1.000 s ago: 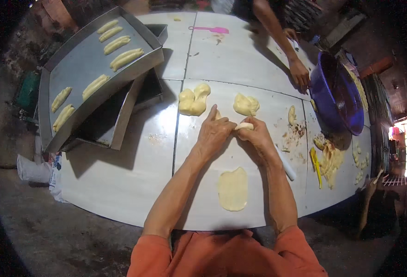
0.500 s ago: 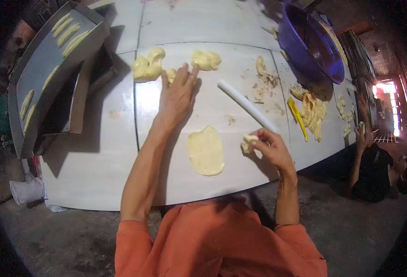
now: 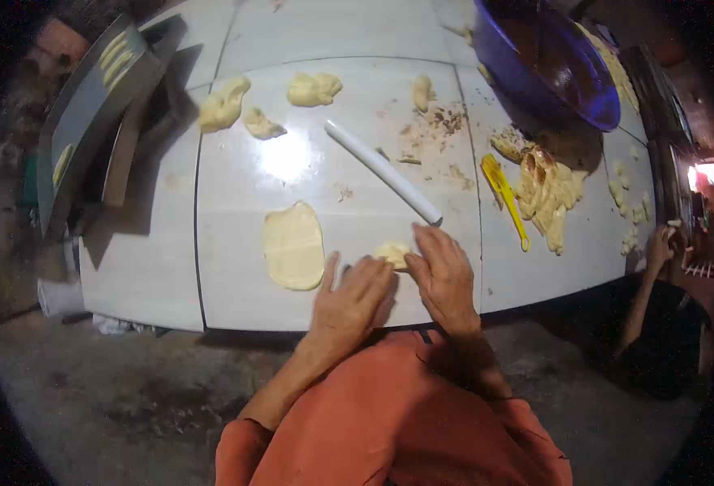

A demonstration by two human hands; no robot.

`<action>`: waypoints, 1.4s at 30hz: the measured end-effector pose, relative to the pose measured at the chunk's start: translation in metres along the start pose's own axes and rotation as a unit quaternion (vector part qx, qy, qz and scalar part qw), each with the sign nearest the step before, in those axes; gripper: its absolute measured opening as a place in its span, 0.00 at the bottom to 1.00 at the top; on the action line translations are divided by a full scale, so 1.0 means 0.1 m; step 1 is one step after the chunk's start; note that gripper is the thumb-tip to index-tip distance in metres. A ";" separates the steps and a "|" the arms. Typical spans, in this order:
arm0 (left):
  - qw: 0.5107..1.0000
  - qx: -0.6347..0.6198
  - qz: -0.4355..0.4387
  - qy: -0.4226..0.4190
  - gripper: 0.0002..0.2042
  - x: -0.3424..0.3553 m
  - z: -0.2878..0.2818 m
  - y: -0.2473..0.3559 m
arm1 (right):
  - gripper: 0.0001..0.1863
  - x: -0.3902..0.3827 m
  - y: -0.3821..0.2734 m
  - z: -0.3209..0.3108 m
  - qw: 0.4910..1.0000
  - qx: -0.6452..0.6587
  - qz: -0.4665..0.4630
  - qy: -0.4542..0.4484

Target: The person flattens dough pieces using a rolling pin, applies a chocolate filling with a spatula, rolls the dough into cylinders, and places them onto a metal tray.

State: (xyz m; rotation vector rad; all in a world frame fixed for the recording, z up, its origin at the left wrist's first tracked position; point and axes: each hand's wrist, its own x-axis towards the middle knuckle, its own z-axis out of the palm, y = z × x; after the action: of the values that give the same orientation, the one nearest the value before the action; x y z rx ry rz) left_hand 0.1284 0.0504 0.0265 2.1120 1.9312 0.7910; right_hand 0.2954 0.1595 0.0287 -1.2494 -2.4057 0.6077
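A small piece of dough (image 3: 392, 254) rests near the table's front edge, between my two hands. My left hand (image 3: 352, 298) grips it from the left, fingers together and thumb apart. On its other side my right hand (image 3: 444, 274) has its fingers bent onto the dough, hiding part of it. A flat oval sheet of dough (image 3: 294, 247) lies left of my left hand. Beyond my hands a white rolling pin (image 3: 383, 172) lies slantwise. Farther back are dough lumps (image 3: 224, 105), a smaller dough scrap (image 3: 263, 125) and another dough lump (image 3: 314, 89).
A deep tray (image 3: 81, 121) with dough strips stands tilted at the left. At the back right sits a purple basin (image 3: 551, 65). A yellow brush (image 3: 504, 199) lies beside a spread dough mass (image 3: 549, 198). Another person (image 3: 656, 316) is at the right, beyond the table edge.
My left hand has come back from the far lumps to the small dough piece. My right hand has lowered that piece to the table. The view has shifted right.
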 end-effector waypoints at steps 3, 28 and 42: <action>0.998 0.031 -0.007 -0.060 0.36 0.01 0.24 0.18 | 0.33 -0.06 0.15 -0.09 0.994 0.011 -0.103 -0.037; 0.992 0.049 -0.101 0.058 0.37 -0.33 0.17 0.26 | 0.20 0.49 0.33 -0.29 0.985 -0.033 -0.166 -0.014; 0.966 0.170 -0.191 -0.047 0.32 1.04 0.25 -0.40 | 0.32 0.83 0.49 0.14 0.973 -0.226 -0.020 -0.033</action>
State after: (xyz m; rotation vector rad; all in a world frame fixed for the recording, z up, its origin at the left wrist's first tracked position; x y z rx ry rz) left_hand 0.1073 0.1625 0.0144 1.7960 2.4515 0.2946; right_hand 0.2760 0.2509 0.0008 -1.3615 -2.7144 0.0847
